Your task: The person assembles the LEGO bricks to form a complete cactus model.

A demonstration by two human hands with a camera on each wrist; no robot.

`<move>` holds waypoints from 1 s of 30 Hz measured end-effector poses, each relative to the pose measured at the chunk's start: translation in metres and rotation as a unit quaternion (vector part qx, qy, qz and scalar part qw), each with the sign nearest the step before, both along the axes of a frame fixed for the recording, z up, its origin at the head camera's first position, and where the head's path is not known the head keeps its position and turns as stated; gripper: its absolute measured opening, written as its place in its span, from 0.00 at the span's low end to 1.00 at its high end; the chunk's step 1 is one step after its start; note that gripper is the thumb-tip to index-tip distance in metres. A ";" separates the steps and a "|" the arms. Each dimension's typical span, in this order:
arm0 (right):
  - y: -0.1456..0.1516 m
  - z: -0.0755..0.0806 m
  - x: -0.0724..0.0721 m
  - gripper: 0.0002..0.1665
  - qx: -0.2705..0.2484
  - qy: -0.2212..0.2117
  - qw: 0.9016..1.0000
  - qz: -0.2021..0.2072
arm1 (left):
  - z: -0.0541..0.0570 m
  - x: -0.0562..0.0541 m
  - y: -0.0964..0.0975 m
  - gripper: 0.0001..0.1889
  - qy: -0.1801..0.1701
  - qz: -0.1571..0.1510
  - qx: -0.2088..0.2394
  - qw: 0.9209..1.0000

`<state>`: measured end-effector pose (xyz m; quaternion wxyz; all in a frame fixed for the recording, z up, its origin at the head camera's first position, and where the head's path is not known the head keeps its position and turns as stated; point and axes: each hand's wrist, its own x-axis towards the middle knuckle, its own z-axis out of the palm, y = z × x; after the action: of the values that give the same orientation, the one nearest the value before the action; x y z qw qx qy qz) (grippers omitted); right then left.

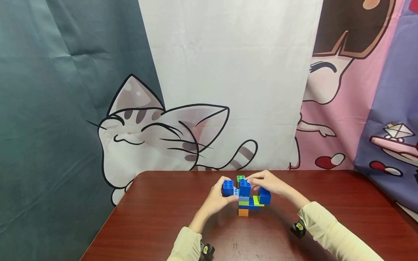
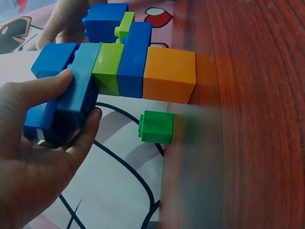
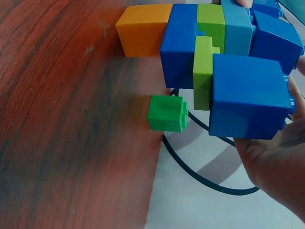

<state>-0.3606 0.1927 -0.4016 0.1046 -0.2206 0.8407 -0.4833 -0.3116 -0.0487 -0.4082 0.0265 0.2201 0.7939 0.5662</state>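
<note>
A stacked toy-brick build stands on the table, with an orange brick [image 1: 243, 212] at its foot. Above that come a long blue brick [image 2: 136, 59], a lime brick [image 2: 107, 69] and a light blue brick [image 2: 81, 83]. My left hand [image 1: 215, 197] grips the light blue brick between thumb and fingers, beside a blue brick [image 1: 228, 187] on its left end. At the top, my right hand [image 1: 266, 181] pinches another blue brick [image 1: 245, 188], which sits slightly tilted in the right wrist view. Its fingertips are partly hidden. A larger blue brick [image 3: 248, 100] sits on a thin lime brick [image 3: 202, 74] at the right.
Behind the build, a separate green brick [image 3: 166, 113] stands on the reddish-brown table [image 1: 156, 217]. A cloth backdrop [image 1: 235, 72] with cartoon figures hangs beyond the table's far edge.
</note>
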 end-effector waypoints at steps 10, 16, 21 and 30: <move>-0.005 0.003 -0.001 0.25 0.012 -0.007 1.000 0.002 | -0.026 -0.018 0.002 0.24 0.005 0.003 -0.009 1.000; -0.006 0.001 -0.003 0.22 0.001 -0.027 1.000 0.011 | -0.026 -0.020 0.000 0.25 -0.001 -0.004 0.002 1.000; -0.006 0.003 -0.005 0.20 -0.003 -0.033 0.999 0.020 | -0.024 -0.021 -0.001 0.25 0.006 -0.005 -0.004 1.000; -0.004 0.004 -0.005 0.21 -0.001 -0.037 0.999 0.037 | -0.027 -0.022 -0.001 0.24 0.013 -0.006 -0.013 1.000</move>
<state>-0.3655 0.1883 -0.3980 0.1533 -0.2337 0.8271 -0.4877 -0.3339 -0.0498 -0.4351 0.0225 0.2321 0.8001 0.5526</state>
